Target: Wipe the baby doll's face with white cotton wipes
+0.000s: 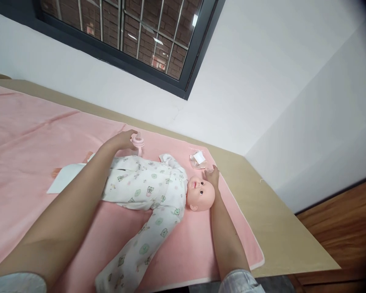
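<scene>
A baby doll (158,185) in white pajamas with a green and brown print lies on its back, its head (203,195) toward the right. Beyond its body, my left hand (123,141) is closed around a small baby bottle (138,140) with a pink collar and clear nipple, held upright. Past the doll's head, the fingers of my right hand (212,176) are bent around a small clear cap (208,172), partly hidden. Close by my right hand sits a clear plastic packet (198,159) with a white label. The doll's lower legs are partly covered by my left forearm.
A pink blanket (186,248) with a pale edge covers most of the tan table (256,199). A white sheet or pad (65,177) lies by the doll's feet. White walls and a dark-framed barred window (125,51) rise behind; brown wood (347,219) stands at right.
</scene>
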Available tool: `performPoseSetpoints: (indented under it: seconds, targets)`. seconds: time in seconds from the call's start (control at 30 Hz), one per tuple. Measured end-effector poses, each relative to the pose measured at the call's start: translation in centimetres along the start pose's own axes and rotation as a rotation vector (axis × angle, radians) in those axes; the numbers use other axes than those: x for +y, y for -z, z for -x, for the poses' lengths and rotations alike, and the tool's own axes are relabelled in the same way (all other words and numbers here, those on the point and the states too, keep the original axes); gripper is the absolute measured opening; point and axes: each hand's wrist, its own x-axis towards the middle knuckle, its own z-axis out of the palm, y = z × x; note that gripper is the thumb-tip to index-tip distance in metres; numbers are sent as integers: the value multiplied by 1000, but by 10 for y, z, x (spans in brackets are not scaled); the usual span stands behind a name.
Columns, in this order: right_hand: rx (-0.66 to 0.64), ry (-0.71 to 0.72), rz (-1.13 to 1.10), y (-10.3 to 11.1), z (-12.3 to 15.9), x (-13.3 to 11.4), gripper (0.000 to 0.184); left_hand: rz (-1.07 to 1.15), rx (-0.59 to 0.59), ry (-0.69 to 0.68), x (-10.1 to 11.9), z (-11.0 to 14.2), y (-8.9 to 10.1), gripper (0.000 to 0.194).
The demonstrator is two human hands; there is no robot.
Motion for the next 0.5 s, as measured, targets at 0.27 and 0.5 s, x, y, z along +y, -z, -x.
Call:
performPoseSetpoints:
  seconds: [0.27,0.5]
  targets:
    - [-55,-65,7,-3,-1,13,81,-346,-239,165,25,4,-9,70]
    - [-49,-96,48,0,-2,9,85,-276,-193,180,31,7,-11,71]
